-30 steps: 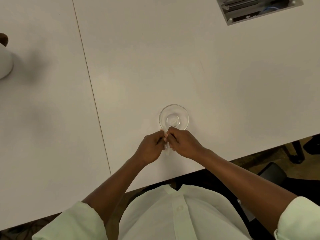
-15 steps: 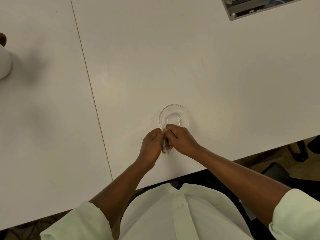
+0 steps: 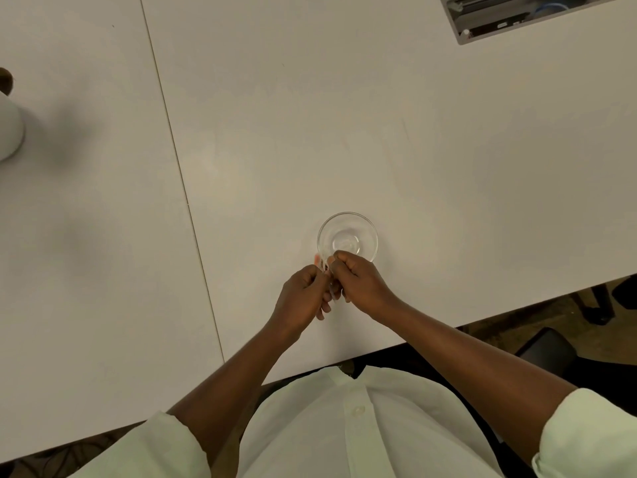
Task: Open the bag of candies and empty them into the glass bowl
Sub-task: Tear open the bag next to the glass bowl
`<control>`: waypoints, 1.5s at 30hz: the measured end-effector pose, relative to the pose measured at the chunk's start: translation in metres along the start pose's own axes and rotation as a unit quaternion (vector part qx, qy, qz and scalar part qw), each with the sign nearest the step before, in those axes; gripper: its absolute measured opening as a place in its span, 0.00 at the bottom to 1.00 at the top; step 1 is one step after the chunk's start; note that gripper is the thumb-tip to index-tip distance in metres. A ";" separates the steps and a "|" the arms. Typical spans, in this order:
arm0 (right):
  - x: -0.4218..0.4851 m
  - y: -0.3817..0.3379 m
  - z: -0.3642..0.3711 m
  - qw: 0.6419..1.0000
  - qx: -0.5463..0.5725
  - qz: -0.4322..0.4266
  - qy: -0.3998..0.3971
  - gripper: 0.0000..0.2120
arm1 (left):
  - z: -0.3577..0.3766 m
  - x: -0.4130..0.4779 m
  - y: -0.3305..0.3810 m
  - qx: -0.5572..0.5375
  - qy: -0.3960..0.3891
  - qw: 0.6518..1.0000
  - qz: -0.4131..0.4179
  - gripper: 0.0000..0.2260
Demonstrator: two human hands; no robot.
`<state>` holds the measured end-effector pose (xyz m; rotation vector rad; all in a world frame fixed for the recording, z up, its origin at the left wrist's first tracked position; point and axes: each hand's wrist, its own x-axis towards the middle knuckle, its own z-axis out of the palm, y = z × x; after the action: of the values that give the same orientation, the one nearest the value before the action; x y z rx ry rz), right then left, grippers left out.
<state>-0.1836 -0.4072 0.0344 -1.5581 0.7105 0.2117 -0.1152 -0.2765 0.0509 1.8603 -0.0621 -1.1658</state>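
A small clear glass bowl [image 3: 347, 237] stands on the white table, with nothing visible inside it. Just in front of its near rim my left hand [image 3: 303, 294] and my right hand [image 3: 360, 281] meet, both pinching a small clear bag of candies [image 3: 331, 288]. Only a thin sliver of the bag shows between my fingers; its contents are hidden. My right knuckles overlap the bowl's near edge.
The table [image 3: 448, 167] has a seam [image 3: 179, 188] running diagonally on the left. A white rounded object [image 3: 8, 131] sits at the far left edge. A grey cable box [image 3: 517, 12] is set in the table at top right. A dark chair [image 3: 551, 346] stands at the lower right.
My hands have shifted slightly toward the bowl, and my fingers have regripped the bag. The bowl has not moved.
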 end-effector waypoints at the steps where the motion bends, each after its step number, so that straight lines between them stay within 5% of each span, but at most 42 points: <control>1: -0.001 0.001 -0.001 1.000 0.005 0.007 -0.004 0.15 | -0.001 -0.001 -0.001 0.014 -0.009 1.000 0.002 0.13; 7: -0.007 0.001 -0.004 0.996 -0.066 0.040 -0.050 0.23 | -0.004 -0.003 0.000 0.026 0.008 0.999 0.024 0.13; 11: -0.010 -0.001 -0.006 0.993 -0.102 0.026 -0.054 0.19 | -0.005 -0.004 0.001 0.021 0.015 0.999 0.023 0.11; 20: -0.014 -0.005 -0.010 0.968 -0.243 -0.027 0.057 0.18 | -0.008 -0.008 0.002 0.088 0.171 0.981 -0.001 0.12; 32: -0.018 -0.007 -0.011 0.952 -0.292 0.002 0.086 0.20 | -0.021 -0.008 0.006 0.193 0.179 0.965 -0.003 0.09; 37: -0.026 -0.015 -0.002 0.951 -0.278 -0.066 0.122 0.13 | -0.019 -0.007 0.007 0.241 0.170 0.955 0.034 0.12; 41: -0.036 -0.021 -0.001 0.942 -0.306 -0.138 0.024 0.14 | -0.020 -0.011 0.005 0.258 0.169 0.950 0.053 0.14; 45: -0.038 -0.013 0.007 0.877 -0.463 -0.125 -0.035 0.22 | -0.019 -0.015 0.008 0.262 0.152 0.951 0.068 0.14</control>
<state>-0.2040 -0.3892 0.0643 -2.5209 0.3299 0.4555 -0.1062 -0.2609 0.0695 2.4413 -0.3493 -0.7996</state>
